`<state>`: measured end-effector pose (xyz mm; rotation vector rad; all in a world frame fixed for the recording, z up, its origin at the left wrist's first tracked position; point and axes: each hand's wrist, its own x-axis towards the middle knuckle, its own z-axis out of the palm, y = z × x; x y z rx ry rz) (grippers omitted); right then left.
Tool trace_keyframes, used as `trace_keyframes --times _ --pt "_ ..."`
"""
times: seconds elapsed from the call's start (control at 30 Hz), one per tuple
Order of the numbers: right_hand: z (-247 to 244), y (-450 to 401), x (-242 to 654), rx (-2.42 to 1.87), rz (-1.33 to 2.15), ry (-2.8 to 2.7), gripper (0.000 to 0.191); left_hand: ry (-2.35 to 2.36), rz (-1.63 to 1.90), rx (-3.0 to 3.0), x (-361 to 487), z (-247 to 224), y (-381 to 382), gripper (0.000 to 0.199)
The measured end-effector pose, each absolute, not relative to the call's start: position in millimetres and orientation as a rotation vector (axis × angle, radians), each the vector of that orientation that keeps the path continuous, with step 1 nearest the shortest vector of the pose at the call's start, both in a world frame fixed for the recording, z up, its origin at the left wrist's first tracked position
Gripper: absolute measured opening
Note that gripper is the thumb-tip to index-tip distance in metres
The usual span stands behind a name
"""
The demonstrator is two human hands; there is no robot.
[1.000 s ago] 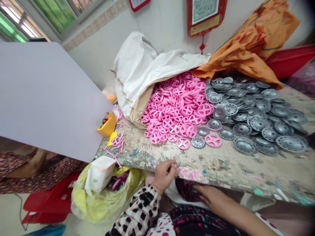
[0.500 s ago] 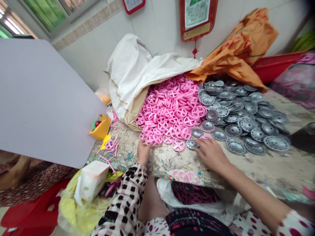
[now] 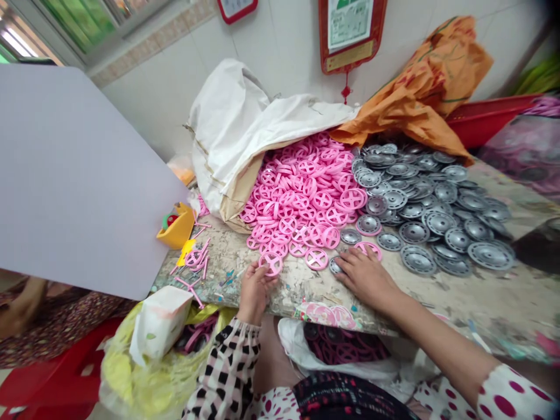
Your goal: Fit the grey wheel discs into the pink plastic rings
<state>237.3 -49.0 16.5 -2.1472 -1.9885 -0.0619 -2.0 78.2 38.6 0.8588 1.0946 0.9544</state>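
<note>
A pink four-spoked wheel (image 3: 271, 263) is pinched at its lower left edge by my left hand (image 3: 255, 289), in front of a heap of similar pink wheels (image 3: 301, 198). My right hand (image 3: 365, 277) lies low over the worktable (image 3: 301, 289), its fingers curled onto a grey wheel disc (image 3: 334, 265) and hiding most of it. Just behind those fingers rests another pink wheel (image 3: 368, 251), partly covered. Grey discs (image 3: 426, 216) form a second heap on the right. One grey disc (image 3: 368, 224) sits on a pink wheel between the heaps.
A white sack (image 3: 236, 128) and an orange sack (image 3: 420, 99) lie behind the heaps. At left are a pale board (image 3: 83, 175), a yellow toy part (image 3: 177, 226) and pink sticks (image 3: 190, 286). Bags of parts, one yellow (image 3: 126, 373) and one white (image 3: 289, 344), sit below the table edge.
My left hand has drawn a pink wheel off the front of the heap toward me. My right hand has shifted slightly left and nearer, and the grey disc under its fingers moved along.
</note>
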Motion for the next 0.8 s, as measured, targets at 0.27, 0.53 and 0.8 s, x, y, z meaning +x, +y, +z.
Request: trace_keyframes --times 0.27,0.53,0.8 --pt "24 -47 243 -2.034 0.135 -1.758 0.038 0.936 0.777 0.592 3 54 55 0.016" --pt "35 -48 202 -1.528 0.576 -0.865 0.037 0.818 0.598 0.603 41 53 16 0.023" --pt "34 -72 179 -1.608 0.342 -1.103 0.034 0.767 0.566 0.708 57 51 -8 0.033"
